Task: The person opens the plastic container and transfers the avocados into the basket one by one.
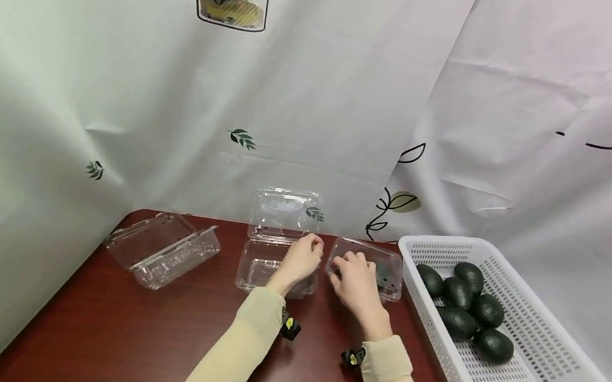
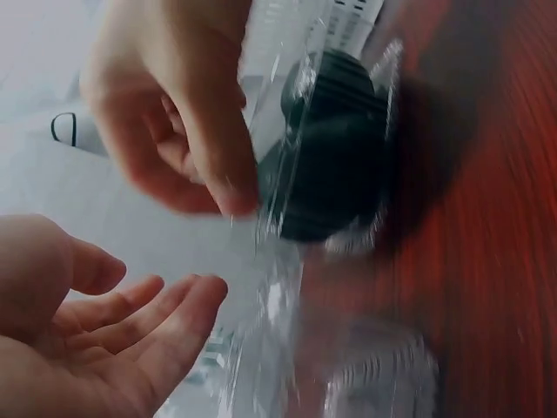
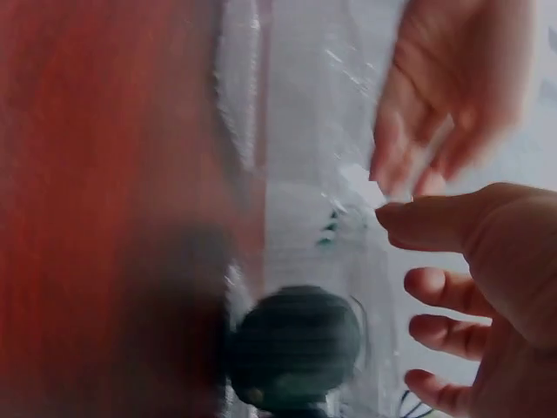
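A clear plastic clamshell box with its lid down stands right of the middle, with dark green avocados inside. My right hand is over this box, fingers apart and slightly bent; whether the fingertips touch the lid I cannot tell. My left hand hovers left of it, in front of an open clear clamshell box whose lid stands up at the back. Its fingers are loosely bent, with nothing in them. In the right wrist view a dark avocado shows through the plastic.
A white perforated basket on the right holds several avocados. Another open clear clamshell box lies tilted at the left of the brown table. A white printed cloth hangs behind.
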The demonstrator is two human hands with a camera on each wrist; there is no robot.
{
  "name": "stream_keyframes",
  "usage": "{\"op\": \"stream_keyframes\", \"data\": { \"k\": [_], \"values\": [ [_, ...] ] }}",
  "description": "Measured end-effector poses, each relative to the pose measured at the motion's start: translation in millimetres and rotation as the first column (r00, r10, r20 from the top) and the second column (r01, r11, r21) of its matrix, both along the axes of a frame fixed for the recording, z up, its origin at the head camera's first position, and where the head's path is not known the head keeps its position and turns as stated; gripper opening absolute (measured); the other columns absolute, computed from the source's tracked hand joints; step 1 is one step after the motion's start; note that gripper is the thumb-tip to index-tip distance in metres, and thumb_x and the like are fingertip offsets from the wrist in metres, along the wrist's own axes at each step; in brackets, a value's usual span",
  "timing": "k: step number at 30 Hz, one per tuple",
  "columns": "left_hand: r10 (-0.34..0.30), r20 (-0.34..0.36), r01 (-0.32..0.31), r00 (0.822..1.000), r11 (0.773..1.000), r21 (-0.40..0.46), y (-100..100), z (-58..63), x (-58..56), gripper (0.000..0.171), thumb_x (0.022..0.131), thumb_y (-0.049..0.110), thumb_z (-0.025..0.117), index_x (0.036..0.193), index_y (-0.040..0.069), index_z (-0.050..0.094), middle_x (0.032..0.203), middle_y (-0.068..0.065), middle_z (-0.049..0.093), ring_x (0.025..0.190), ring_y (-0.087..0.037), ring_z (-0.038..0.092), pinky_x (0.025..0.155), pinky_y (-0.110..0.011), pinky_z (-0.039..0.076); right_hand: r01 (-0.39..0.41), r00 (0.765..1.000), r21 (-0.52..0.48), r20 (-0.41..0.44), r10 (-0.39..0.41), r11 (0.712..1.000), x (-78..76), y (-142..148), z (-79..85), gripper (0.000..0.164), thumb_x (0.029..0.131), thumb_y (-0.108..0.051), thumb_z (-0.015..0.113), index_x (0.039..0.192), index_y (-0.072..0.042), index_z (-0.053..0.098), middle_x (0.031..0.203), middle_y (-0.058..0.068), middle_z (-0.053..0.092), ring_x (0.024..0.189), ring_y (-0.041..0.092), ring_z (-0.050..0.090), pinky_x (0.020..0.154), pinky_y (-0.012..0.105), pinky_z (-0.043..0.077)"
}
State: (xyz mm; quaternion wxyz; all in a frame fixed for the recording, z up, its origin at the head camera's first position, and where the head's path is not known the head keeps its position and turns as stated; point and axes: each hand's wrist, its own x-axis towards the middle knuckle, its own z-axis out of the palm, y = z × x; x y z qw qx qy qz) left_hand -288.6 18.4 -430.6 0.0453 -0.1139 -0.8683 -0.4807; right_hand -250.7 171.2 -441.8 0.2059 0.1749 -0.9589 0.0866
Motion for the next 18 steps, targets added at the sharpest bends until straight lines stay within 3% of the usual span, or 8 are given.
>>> {"op": "stream_keyframes", "data": {
  "k": [3, 8, 12, 18],
  "values": [
    [-0.029, 0.025, 0.030, 0.999, 1.000, -0.001, 10.8, 1.3, -4.9, 0.028, 0.102, 0.014, 0.044, 0.117, -0.001, 0.062, 0.103, -0.013, 0.066, 0.096, -0.028, 0.062, 0.084, -0.041, 0.048, 0.031, 0.999, 0.033, -0.040, -0.029, 0.999, -0.2, -6.0, -6.3, 0.012, 0.084, -0.022, 0.077, 0.092, -0.015, 0.071, 0.086, 0.004, 0.057, 0.087, 0.029, 0.050, 0.075, 0.052, 0.038],
    [-0.014, 0.063, 0.017, 0.998, 0.999, -0.043, 20.1, 0.9, -11.9, 0.032, 0.102, 0.012, 0.042, 0.123, -0.003, 0.060, 0.121, -0.018, 0.062, 0.117, -0.035, 0.054, 0.097, -0.045, 0.042, 0.069, 0.992, 0.072, -0.112, -0.061, 0.995, -2.9, -14.8, -14.7, 0.012, 0.082, -0.021, 0.077, 0.082, -0.013, 0.067, 0.081, 0.006, 0.054, 0.084, 0.030, 0.049, 0.075, 0.051, 0.036],
    [-0.008, 0.100, 0.017, 0.995, 0.996, -0.091, 20.3, -0.3, -15.6, 0.032, 0.101, 0.010, 0.041, 0.122, -0.005, 0.060, 0.121, -0.019, 0.062, 0.116, -0.035, 0.055, 0.096, -0.045, 0.043, 0.082, 0.988, 0.083, -0.139, -0.070, 0.993, -5.5, -18.6, -22.0, 0.015, 0.084, -0.019, 0.075, 0.077, -0.013, 0.064, 0.079, 0.006, 0.053, 0.082, 0.029, 0.049, 0.071, 0.048, 0.035],
    [-0.049, 0.131, 0.069, 0.990, 0.986, -0.154, 23.6, -4.0, -20.0, 0.030, 0.097, 0.002, 0.044, 0.120, -0.006, 0.062, 0.121, -0.022, 0.061, 0.115, -0.037, 0.055, 0.095, -0.045, 0.045, 0.086, 0.989, 0.060, -0.126, -0.078, 0.994, -7.0, -14.2, -22.1, 0.013, 0.088, -0.013, 0.069, 0.077, -0.012, 0.063, 0.080, 0.004, 0.054, 0.083, 0.027, 0.049, 0.070, 0.046, 0.032]
  ]
}}
